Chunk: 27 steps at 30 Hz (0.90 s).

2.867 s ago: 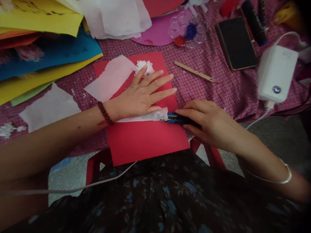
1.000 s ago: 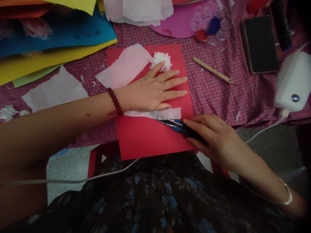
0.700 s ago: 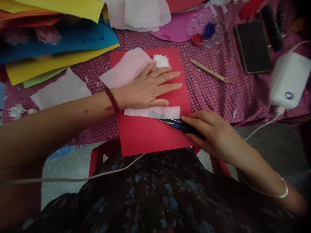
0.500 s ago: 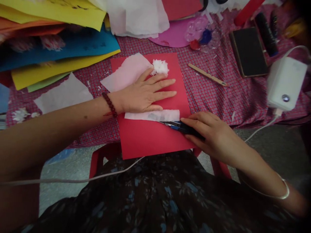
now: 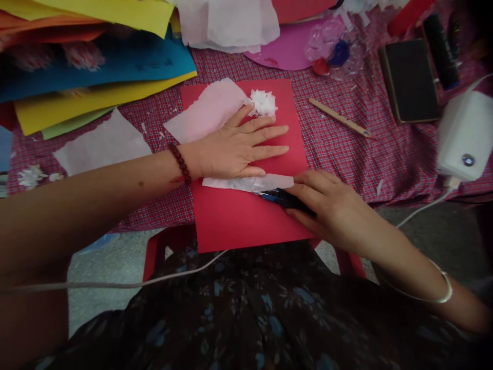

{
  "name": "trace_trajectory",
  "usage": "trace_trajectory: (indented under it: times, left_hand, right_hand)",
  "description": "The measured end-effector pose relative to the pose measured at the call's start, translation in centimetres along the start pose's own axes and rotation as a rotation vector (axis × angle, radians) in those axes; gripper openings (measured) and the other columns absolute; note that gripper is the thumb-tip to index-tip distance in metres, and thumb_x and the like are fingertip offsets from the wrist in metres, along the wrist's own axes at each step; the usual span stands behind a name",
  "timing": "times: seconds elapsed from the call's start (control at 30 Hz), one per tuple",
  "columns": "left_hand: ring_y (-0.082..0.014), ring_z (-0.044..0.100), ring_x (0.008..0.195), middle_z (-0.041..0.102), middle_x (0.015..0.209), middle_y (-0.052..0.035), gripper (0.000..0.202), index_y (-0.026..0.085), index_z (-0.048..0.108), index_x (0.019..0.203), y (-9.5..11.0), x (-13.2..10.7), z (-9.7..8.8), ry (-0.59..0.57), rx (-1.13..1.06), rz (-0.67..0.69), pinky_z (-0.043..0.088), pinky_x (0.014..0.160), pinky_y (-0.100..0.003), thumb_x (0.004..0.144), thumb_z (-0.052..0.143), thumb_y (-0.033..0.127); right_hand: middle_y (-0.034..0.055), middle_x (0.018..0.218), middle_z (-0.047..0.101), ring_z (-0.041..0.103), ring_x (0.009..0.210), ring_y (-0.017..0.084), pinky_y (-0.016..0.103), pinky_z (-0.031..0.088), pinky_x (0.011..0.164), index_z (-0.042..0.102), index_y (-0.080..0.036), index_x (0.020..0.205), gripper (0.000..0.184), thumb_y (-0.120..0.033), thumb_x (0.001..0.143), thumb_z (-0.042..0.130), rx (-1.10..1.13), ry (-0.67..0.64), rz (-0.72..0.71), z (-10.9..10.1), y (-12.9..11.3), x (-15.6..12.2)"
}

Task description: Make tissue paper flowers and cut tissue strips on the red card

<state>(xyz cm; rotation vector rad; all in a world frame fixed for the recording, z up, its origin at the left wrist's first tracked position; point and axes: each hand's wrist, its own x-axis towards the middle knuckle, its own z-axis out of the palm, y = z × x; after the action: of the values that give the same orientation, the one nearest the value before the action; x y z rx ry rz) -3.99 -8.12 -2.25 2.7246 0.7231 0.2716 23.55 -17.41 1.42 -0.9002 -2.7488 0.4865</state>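
My left hand (image 5: pixel 239 149) lies flat, fingers spread, on a red card sheet (image 5: pixel 239 221) that overhangs the table's near edge. Just below its little finger a folded strip of white tissue (image 5: pixel 250 183) rests on the card. My right hand (image 5: pixel 327 210) is closed round a blue and black cutter (image 5: pixel 279 197) whose tip touches the strip's lower edge. A small white tissue flower (image 5: pixel 263 103) and a torn sheet of pale tissue (image 5: pixel 208 110) lie on the card beyond my left fingers.
Coloured paper sheets (image 5: pixel 96 67) are stacked at the back left, white tissue (image 5: pixel 231 20) behind. A wooden stick (image 5: pixel 341 118), a black notebook (image 5: pixel 410 79) and a white box with a cable (image 5: pixel 464 136) lie right on the checked cloth (image 5: pixel 346 149).
My right hand has slid the cutter a little along the tissue strip's lower edge. My left hand stays flat on the card. The view has shifted slightly.
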Motion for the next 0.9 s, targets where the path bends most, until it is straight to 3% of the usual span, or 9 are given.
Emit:
trace_trajectory:
  times: [0.2,0.47,0.6,0.9]
  left_hand:
    - [-0.0323,0.023,0.160,0.028,0.175,-0.0008,0.056,0.028,0.042,0.159,0.8,-0.2,-0.7,-0.073,0.085,-0.017,0.004,0.128,-0.068,0.107,0.041,0.048]
    - [-0.0359,0.029,0.157,0.030,0.174,-0.0074,0.077,0.026,0.038,0.162,0.1,-0.3,-0.9,-0.006,0.030,-0.056,0.010,0.127,-0.065,0.101,0.032,0.073]
    - [-0.0373,0.029,0.157,0.031,0.172,-0.0137,0.081,0.022,0.040,0.162,0.0,-1.5,-1.3,0.022,0.093,-0.034,0.010,0.127,-0.063,0.103,0.023,0.074]
    - [-0.0371,0.027,0.159,0.032,0.172,-0.0116,0.071,0.027,0.035,0.165,-0.1,-2.3,-0.4,-0.017,0.146,-0.027,0.011,0.128,-0.062,0.105,0.036,0.065]
  right_hand:
    - [0.0158,0.116,0.068,0.065,0.104,0.029,0.044,0.058,0.090,0.057,-0.011,0.136,0.036,-0.021,0.101,0.059,-0.031,0.046,0.040,0.4,-1.5,-2.3]
    - [0.0171,0.116,0.069,0.066,0.104,0.030,0.046,0.059,0.090,0.061,-0.009,0.132,0.035,-0.021,0.100,0.060,-0.028,0.060,0.035,0.5,-1.1,-2.4]
    - [0.0180,0.116,0.069,0.066,0.104,0.030,0.046,0.059,0.091,0.063,-0.008,0.131,0.035,-0.021,0.100,0.060,-0.008,0.073,0.033,0.4,-1.1,-2.4]
    - [0.0179,0.115,0.069,0.065,0.104,0.031,0.045,0.057,0.090,0.064,-0.008,0.128,0.032,-0.023,0.100,0.059,-0.032,0.071,0.019,0.4,-0.5,-1.8]
